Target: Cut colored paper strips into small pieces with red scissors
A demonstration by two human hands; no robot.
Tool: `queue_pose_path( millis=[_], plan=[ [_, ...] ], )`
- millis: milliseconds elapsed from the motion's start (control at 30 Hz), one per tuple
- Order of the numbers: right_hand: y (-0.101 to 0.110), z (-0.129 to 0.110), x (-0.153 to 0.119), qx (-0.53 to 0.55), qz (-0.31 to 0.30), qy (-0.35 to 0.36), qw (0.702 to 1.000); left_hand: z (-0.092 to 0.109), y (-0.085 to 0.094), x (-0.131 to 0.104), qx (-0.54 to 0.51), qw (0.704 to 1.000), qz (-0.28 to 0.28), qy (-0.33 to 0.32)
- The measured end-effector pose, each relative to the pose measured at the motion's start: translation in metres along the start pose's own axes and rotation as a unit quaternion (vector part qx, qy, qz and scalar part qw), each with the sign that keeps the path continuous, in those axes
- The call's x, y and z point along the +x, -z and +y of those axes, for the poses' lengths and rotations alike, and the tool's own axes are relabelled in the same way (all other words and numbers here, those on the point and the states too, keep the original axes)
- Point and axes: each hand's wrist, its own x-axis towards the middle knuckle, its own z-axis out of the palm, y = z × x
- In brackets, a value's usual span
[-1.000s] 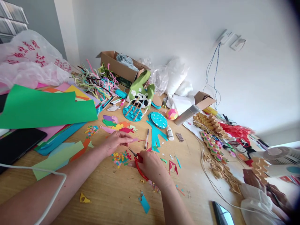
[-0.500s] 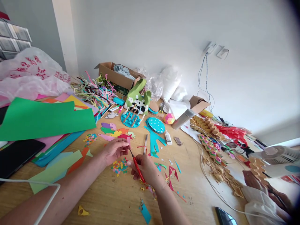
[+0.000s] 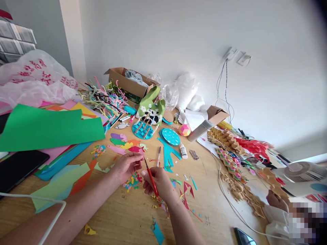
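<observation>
My left hand (image 3: 129, 164) has its fingertips pinched together over the table, on what looks like a small piece of red paper (image 3: 142, 157), mostly hidden by the fingers. Red-handled scissors (image 3: 152, 181) are gripped in my right hand (image 3: 161, 185), their slim dark tip pointing at the left fingertips. Just beyond the left hand lie several paper fish (image 3: 127, 145) in purple, green, yellow, orange and red. Small coloured paper dots (image 3: 131, 180) are heaped beneath and between the hands. Red paper scraps (image 3: 187, 192) and a blue scrap (image 3: 157, 231) lie near my right forearm.
Coloured paper sheets (image 3: 51, 131) and a black tablet-like object (image 3: 22, 166) fill the left. Behind are yarn-like strands (image 3: 104, 97), a cardboard box (image 3: 133, 85) and a panda bag (image 3: 152, 109). A steel flask (image 3: 200, 130), a fan (image 3: 304, 177) and another person's hand (image 3: 277, 200) are rightward.
Both hands have shifted slightly right. The scissors' tip has swung up towards the left fingertips. At the far right, the other person's hand has moved, and that area is now partly pixelated.
</observation>
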Motion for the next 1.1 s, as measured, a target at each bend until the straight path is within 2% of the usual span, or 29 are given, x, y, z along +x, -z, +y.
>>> queue_pose_path(
  millis=[133,300,567,767,1100],
  plan=[
    [-0.001,0.0006,0.0016,0.026,0.003,-0.003,1.0,-0.0051,-0.002,-0.0013,-0.01,1.0,0.002,0.003],
    [-0.0015,0.0056,0.0045,0.038,-0.006,0.006,0.999,-0.0081,-0.0031,-0.0039,0.006,0.999,-0.028,0.015],
    [0.0001,0.0024,0.0018,0.048,-0.018,0.005,0.999,-0.0068,-0.006,-0.0069,0.037,0.998,-0.041,0.007],
    [0.0017,0.0013,0.0015,0.042,-0.028,0.019,0.999,-0.005,-0.0079,-0.0086,0.046,0.996,-0.072,-0.002],
    [0.0012,0.0033,0.0017,0.042,-0.03,0.014,0.999,-0.0048,-0.0085,-0.0096,0.039,0.997,-0.072,-0.001]
  ],
)
